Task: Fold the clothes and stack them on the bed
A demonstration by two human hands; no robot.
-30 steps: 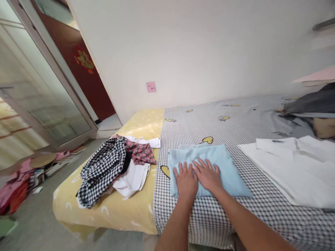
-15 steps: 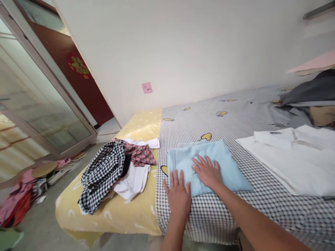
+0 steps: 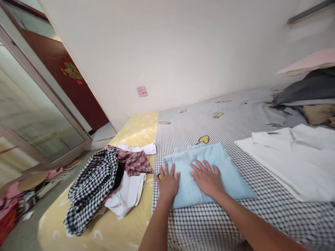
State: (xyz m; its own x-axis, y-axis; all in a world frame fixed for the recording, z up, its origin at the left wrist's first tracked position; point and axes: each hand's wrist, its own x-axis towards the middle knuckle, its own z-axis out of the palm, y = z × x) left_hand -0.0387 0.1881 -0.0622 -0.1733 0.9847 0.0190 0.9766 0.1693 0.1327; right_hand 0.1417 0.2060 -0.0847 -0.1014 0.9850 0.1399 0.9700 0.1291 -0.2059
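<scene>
A folded light blue cloth (image 3: 225,167) lies on the black-and-white checked bedsheet (image 3: 235,115). My right hand (image 3: 208,177) rests flat on the middle of the cloth, fingers spread. My left hand (image 3: 167,183) lies flat at the cloth's left edge, partly on the cloth and partly on the sheet, fingers apart. Neither hand grips anything.
A heap of clothes (image 3: 102,181), checked, red-patterned and white, lies to the left on the yellow sheet (image 3: 136,129). A flat white garment (image 3: 293,160) lies to the right. Grey and tan clothes (image 3: 311,97) are piled at the far right. Clutter covers the floor (image 3: 23,195) at left.
My left hand slid off the middle of the blue cloth to its left edge. My right hand stayed on the cloth. The view shifted slightly.
</scene>
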